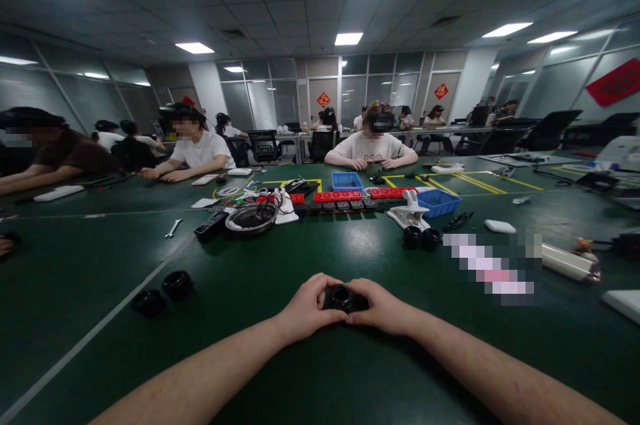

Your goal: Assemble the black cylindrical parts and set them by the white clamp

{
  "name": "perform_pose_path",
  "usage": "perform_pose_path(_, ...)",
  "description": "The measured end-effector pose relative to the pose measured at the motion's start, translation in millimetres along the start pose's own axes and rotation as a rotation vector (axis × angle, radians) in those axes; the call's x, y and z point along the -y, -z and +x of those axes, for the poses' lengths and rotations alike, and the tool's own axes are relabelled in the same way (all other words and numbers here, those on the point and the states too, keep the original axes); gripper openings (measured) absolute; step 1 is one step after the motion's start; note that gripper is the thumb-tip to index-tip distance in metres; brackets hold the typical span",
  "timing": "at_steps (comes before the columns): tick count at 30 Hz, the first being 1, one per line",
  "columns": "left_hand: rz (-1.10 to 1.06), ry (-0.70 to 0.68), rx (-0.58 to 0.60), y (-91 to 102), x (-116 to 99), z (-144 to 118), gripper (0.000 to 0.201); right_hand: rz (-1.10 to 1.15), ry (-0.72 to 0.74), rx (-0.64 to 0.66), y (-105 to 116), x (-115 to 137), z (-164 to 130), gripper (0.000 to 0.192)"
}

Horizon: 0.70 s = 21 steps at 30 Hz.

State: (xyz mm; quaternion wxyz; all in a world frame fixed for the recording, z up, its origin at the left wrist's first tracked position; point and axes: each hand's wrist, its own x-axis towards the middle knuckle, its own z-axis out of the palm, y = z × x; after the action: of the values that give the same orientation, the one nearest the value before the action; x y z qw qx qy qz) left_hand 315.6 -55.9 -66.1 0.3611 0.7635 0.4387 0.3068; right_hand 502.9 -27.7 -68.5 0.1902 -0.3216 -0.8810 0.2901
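Two hands of ours meet around one black ringed part [341, 295], low over the green desk [310, 382]; we cannot tell whether it touches the surface. Our left hand [306, 305] has its fingers clamped on the part's left side, and our right hand [384, 306] has its fingers clamped on the right, the thumbs nearly meeting at the near edge. The part's round opening faces up toward us. To our left, two black pieces [177, 284] sit near each other beside a pale line [125, 308]; farther off lies a wrench [173, 228]. Ahead on our right, another black pair [431, 239] stands just in front of a white clamp [409, 214]. Farther across we see a metal bowl [251, 230], a row of red blocks [344, 196] and a blue tray [443, 207]. Opposite us sits a person [371, 146] in a white shirt.
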Motion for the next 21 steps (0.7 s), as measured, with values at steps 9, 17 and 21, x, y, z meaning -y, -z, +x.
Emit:
perform_pose_path(9,-0.006,0.0,0.014,-0.1,1.1,1.2,0.039,-0.018,-0.028,0.011,0.9,2.2,0.8,0.023)
perform_pose_path(17,0.013,-0.01,0.009,0.4,2.1,0.4,0.039,-0.015,-0.005,0.03,1.1,1.2,0.4,0.021)
perform_pose_path(21,0.015,-0.014,0.01,-0.7,2.9,0.7,0.039,-0.01,-0.007,0.036,1.6,0.7,0.3,0.02)
